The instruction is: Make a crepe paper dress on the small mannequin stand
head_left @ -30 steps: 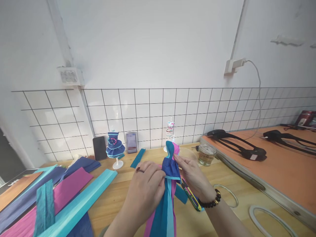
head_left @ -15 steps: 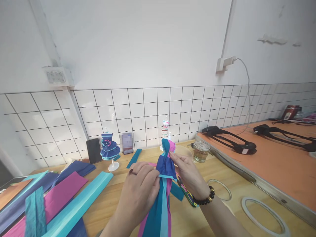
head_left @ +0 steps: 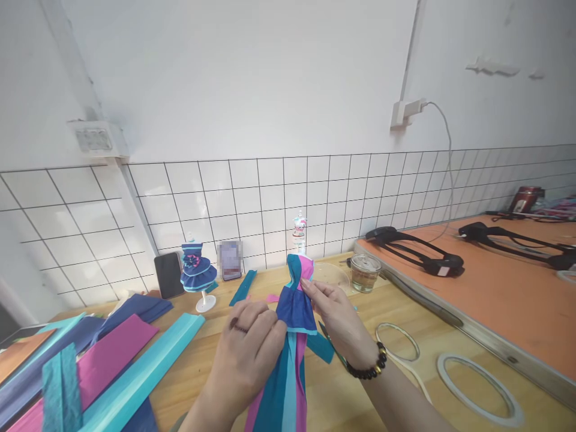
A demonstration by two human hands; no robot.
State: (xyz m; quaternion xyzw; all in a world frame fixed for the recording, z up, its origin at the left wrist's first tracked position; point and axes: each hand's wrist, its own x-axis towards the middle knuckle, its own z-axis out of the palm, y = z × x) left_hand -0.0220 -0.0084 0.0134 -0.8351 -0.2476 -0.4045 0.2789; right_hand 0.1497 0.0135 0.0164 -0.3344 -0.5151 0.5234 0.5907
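Observation:
A small paper dress [head_left: 297,309] hangs between my hands, with a teal and pink top, a dark blue ruffle edged in light blue, and long teal, light blue and pink strips below. My left hand [head_left: 252,348] has its fingers curled against the ruffle's left edge, pinching it. My right hand [head_left: 335,312] pinches the dress at its waist, thumb and fingertips together. A finished-looking blue tiered dress on a white stand [head_left: 198,273] is at the back left. Behind the held dress rises a small white decorated figure [head_left: 299,231].
Folded teal, pink and blue paper strips [head_left: 148,366] cover the left side. A phone [head_left: 170,275] leans on the tiles. On the right are a glass jar [head_left: 365,273], tape rings [head_left: 479,389] and an orange mat [head_left: 504,288] with black devices.
Both hands have shifted slightly left with the dress. The ruffle hangs more spread out, and the scissors beside my right hand are now mostly hidden.

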